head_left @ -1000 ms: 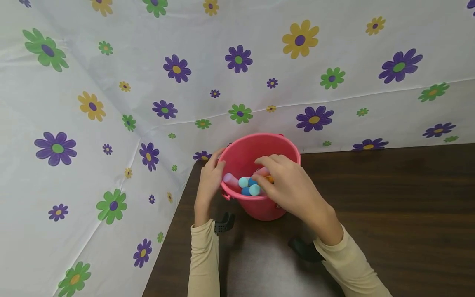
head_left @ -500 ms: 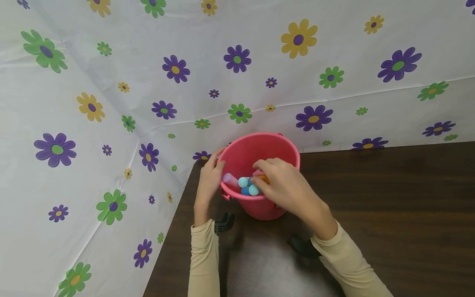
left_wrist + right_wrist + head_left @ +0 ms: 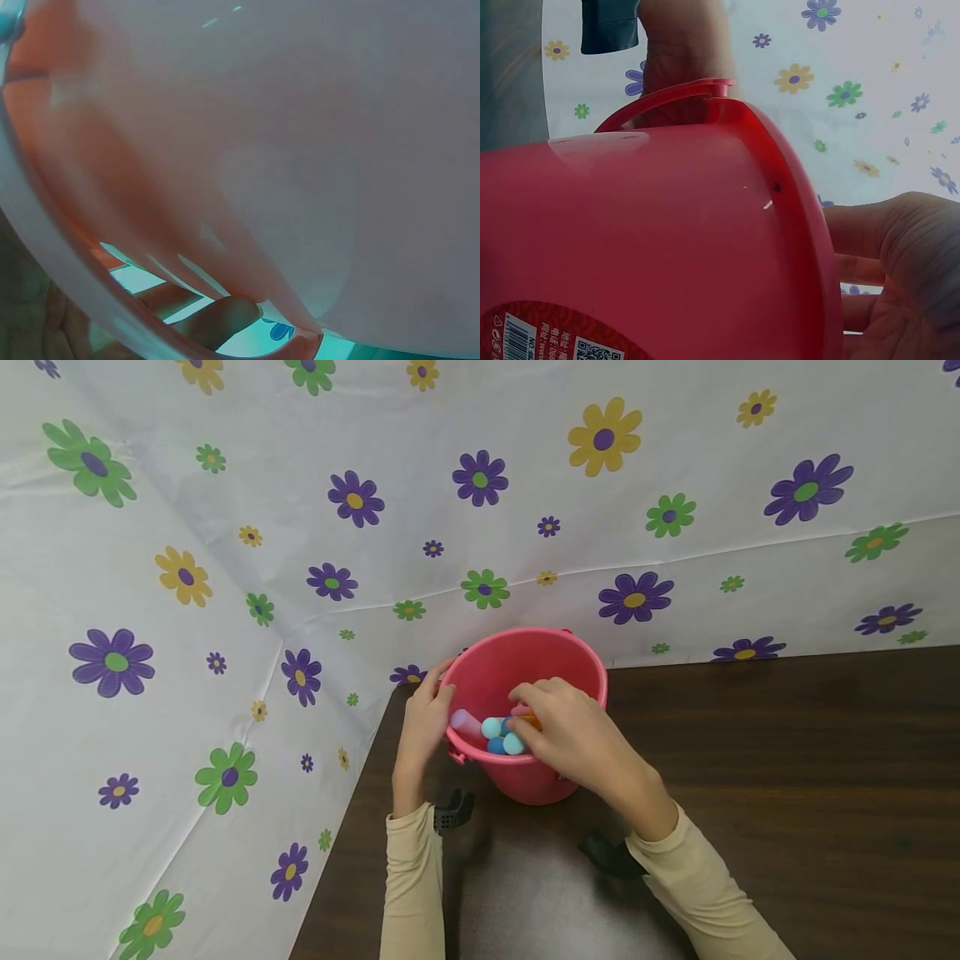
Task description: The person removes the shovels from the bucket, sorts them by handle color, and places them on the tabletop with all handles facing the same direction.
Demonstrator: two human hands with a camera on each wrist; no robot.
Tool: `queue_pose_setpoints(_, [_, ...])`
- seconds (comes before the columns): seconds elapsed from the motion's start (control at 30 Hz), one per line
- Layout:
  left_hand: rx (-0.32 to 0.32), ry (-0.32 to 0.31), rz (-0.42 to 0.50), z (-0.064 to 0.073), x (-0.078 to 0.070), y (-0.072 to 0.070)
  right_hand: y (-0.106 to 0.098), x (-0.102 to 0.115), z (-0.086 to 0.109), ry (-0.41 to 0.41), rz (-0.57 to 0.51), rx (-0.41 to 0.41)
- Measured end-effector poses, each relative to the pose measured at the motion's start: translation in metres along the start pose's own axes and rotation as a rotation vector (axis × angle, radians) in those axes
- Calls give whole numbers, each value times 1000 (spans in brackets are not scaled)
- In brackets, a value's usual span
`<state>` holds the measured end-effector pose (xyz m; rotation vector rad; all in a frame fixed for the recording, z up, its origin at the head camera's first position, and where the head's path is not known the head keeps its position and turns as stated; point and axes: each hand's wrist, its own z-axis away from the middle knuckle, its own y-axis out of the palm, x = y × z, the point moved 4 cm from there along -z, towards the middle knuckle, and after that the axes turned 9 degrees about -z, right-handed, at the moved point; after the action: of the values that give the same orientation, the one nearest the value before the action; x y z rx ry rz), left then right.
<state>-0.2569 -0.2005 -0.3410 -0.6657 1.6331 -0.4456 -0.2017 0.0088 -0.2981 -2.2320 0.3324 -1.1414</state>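
Observation:
A pink bucket (image 3: 525, 777) stands on the dark wooden table, its mouth tipped toward me. My left hand (image 3: 424, 722) grips its left rim, thumb on the near side; in the left wrist view the fingers (image 3: 221, 322) show beyond the rim. My right hand (image 3: 573, 727) reaches over the right rim with bent fingers. Between its thumb and fingers lie an orange thing (image 3: 531, 722) and a pink thing; whether it pinches either is hidden. Beside the thumb sit light-blue rounded ends (image 3: 492, 728), dark-blue pieces (image 3: 497, 746) and a lavender cylinder (image 3: 465, 722).
A white cloth with printed flowers (image 3: 480, 477) hangs behind and to the left of the table (image 3: 787, 793). Dark wrist mounts (image 3: 455, 810) sit below both hands. The bucket's handle (image 3: 660, 96) and a printed label (image 3: 555, 334) show in the right wrist view.
My right hand has shifted slightly left and deeper into the bucket, and the orange thing now shows between its thumb and fingers. The left hand stays on the rim.

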Motion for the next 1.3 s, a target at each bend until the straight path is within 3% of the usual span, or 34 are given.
queue_pose_setpoints(0.43, [4, -11, 15, 1, 0, 0, 2, -5, -1, -6, 22, -24])
queue_pose_setpoints(0.83, [3, -7, 5, 0, 0, 1, 1, -17, -5, 64, 19, -25])
queue_pose_setpoints(1.3, [0, -13, 15, -1, 1, 1, 3, -22, -9, 92, 23, -19])
